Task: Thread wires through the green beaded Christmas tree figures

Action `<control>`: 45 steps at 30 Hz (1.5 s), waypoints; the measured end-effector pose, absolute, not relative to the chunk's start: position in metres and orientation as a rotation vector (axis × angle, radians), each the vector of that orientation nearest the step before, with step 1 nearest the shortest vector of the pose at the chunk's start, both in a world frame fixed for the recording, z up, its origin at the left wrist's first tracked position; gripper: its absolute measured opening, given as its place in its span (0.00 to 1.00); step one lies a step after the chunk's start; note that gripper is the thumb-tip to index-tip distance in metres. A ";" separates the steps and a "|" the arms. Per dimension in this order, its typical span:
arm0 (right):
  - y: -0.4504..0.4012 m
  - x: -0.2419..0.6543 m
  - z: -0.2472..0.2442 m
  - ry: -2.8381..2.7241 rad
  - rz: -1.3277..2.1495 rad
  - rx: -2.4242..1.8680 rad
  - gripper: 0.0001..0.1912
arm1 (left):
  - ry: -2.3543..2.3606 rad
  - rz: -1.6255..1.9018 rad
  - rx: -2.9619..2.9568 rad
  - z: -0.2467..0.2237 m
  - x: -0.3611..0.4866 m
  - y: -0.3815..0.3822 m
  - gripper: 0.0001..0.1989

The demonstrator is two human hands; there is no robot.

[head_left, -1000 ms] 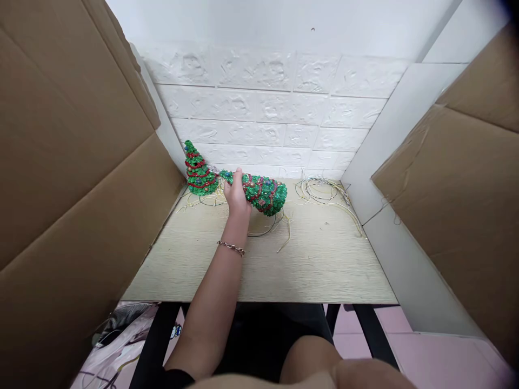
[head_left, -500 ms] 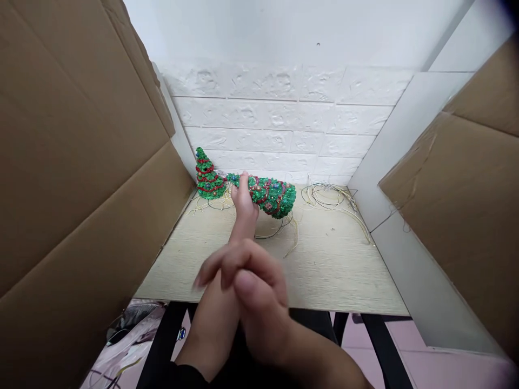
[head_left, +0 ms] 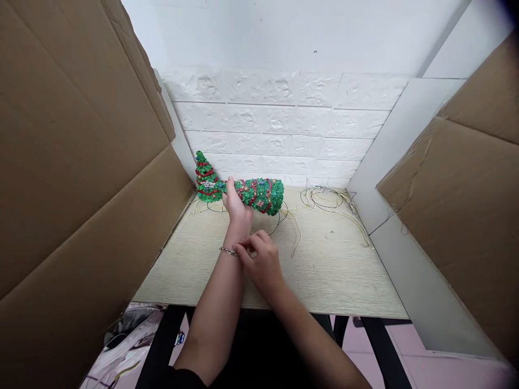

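Note:
My left hand is wrapped round the narrow top part of a green beaded Christmas tree, which lies sideways with its wide base to the right. Red bead garlands and small coloured balls run round it. A silver chain bracelet sits on my left wrist. Against that wrist my right hand is closed in a pinch, thumb and forefinger at the bracelet's right end. A second green beaded Christmas tree stands upright behind, at the left; the held tree's tip overlaps it in view.
A loose coil of yellow, white and black cords lies at the back right of the wooden table. More cords trail under the held tree. Cardboard panels rise on both sides, and a white brick-patterned wall closes the back.
My right hand has moved forward from near the camera to the left wrist and pinched at the bracelet. The held tree has shifted slightly left, still in my left hand.

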State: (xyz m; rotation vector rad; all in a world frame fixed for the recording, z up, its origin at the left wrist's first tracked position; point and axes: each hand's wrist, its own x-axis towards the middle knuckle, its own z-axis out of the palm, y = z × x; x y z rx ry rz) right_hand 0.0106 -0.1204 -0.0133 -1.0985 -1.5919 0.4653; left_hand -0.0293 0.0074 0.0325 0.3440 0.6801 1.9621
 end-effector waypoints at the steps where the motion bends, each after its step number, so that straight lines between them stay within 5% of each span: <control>1: -0.122 0.009 -0.012 -1.599 0.434 -1.080 0.05 | 0.690 1.966 0.345 0.032 -0.029 0.008 0.16; 6: -0.136 0.004 -0.015 -1.563 0.472 -1.063 0.15 | 0.721 2.006 0.314 0.031 -0.031 0.009 0.16; 9: -0.138 0.007 -0.013 -1.595 0.604 -1.077 0.05 | 0.662 2.002 0.353 0.032 -0.032 0.008 0.16; 16: -0.129 0.004 -0.012 -1.485 0.602 -1.139 0.15 | 0.708 1.986 0.401 0.031 -0.030 0.006 0.18; 20: -0.139 0.011 -0.012 -1.607 0.636 -1.130 0.06 | 0.682 2.034 0.420 0.028 -0.032 0.008 0.19; 25: -0.120 0.061 0.011 -1.565 0.271 -1.274 0.19 | 0.668 2.016 0.441 0.030 -0.027 0.006 0.16; 30: -0.064 0.144 0.020 -1.434 0.066 -1.718 0.10 | 0.612 1.992 0.461 0.035 -0.022 0.003 0.13; 34: -0.024 0.202 0.006 -1.724 0.016 -2.231 0.13 | 0.570 1.975 0.473 0.036 -0.023 0.003 0.14; 45: 0.004 0.222 -0.028 -2.032 0.067 -2.165 0.10 | 0.559 1.779 0.711 0.033 -0.020 0.001 0.14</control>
